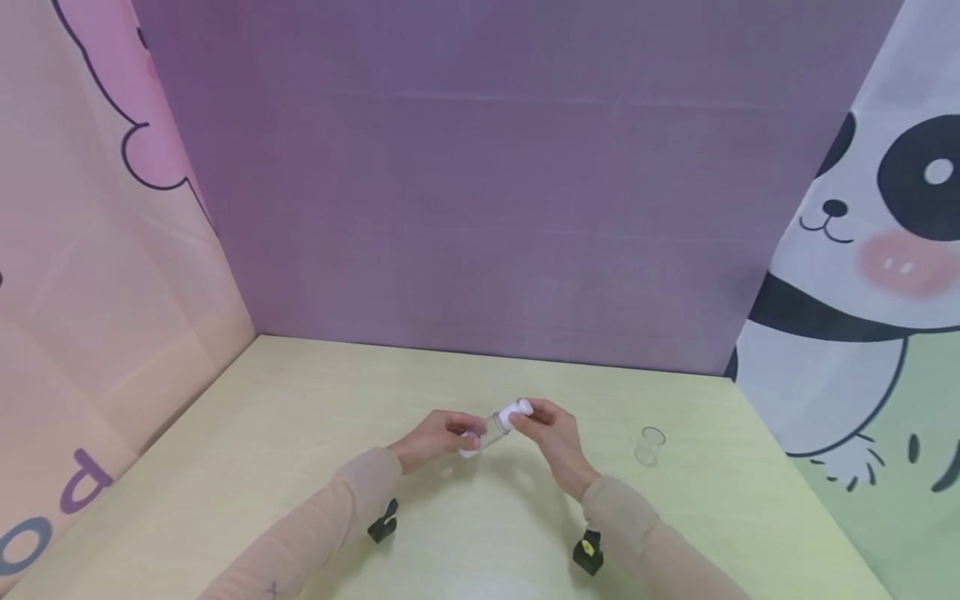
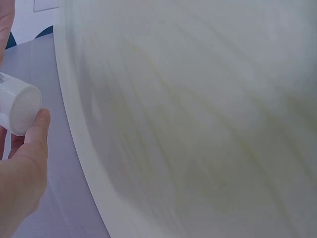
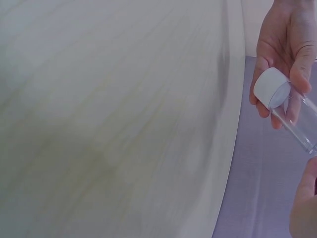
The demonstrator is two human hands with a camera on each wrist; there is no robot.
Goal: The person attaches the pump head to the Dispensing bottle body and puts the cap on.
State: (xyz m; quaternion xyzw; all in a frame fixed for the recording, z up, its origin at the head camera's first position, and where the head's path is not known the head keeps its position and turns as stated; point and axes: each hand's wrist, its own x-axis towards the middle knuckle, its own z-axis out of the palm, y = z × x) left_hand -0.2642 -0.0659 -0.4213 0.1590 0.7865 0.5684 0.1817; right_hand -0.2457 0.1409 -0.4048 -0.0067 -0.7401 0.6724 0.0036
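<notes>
A small clear bottle with white ends is held tilted between both hands above the table, its upper end toward the right. My left hand grips the lower end, a white base, with thumb and fingers; in the left wrist view a finger touches the flat white bottom. My right hand pinches the white top between thumb and fingers. In the right wrist view the clear body looks see-through, and the top end lies out of frame.
A clear open cylinder, like a small cup or cap, stands on the pale table to the right of my right hand. Black wrist mounts hang under both forearms. A purple backdrop and printed side panels surround the table.
</notes>
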